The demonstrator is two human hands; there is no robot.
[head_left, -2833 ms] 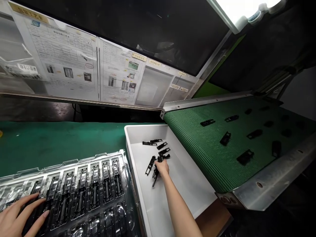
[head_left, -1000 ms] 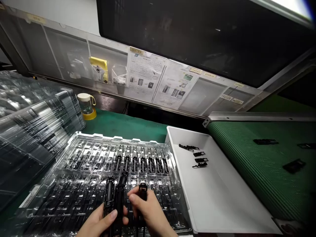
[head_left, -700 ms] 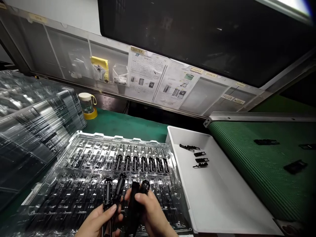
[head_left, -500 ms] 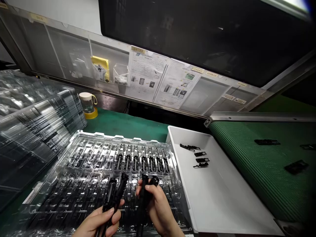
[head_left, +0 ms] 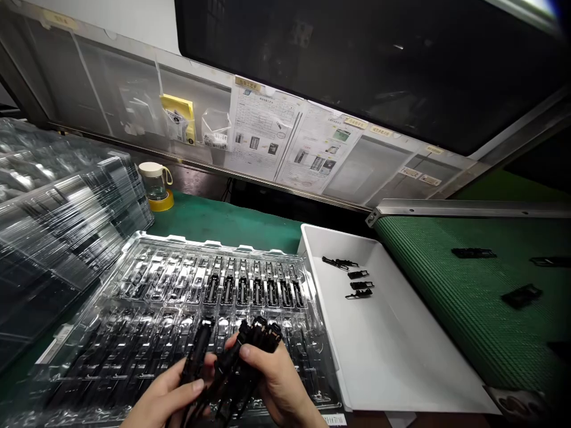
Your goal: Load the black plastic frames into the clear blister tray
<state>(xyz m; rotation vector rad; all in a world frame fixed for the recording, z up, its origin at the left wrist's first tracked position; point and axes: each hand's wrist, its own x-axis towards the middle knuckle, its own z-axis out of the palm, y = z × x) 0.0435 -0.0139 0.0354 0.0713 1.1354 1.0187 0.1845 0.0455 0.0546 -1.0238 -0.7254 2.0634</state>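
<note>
Both my hands are at the bottom centre, over the near edge of a clear plastic tray (head_left: 147, 279) with rows of narrow slots. My left hand (head_left: 163, 398) grips one long black plastic part (head_left: 197, 351) that points up and away. My right hand (head_left: 279, 386) is closed around a bundle of several similar black parts (head_left: 252, 345), their ends fanned out above my thumb. The two hands touch. Several slots in the tray's far row hold seated black parts (head_left: 250, 291).
A white bin (head_left: 401, 362) to the right holds several loose black parts (head_left: 354, 279). A green conveyor belt (head_left: 446, 297) at far right carries more parts. Stacked clear trays (head_left: 57, 220) stand at left. A small jar (head_left: 154, 184) sits at the back.
Earlier my right hand reached into the white bin while the left rested on the tray. Since then both hands hold black parts over the tray; the right-hand bundle has swung toward the left-hand part.
</note>
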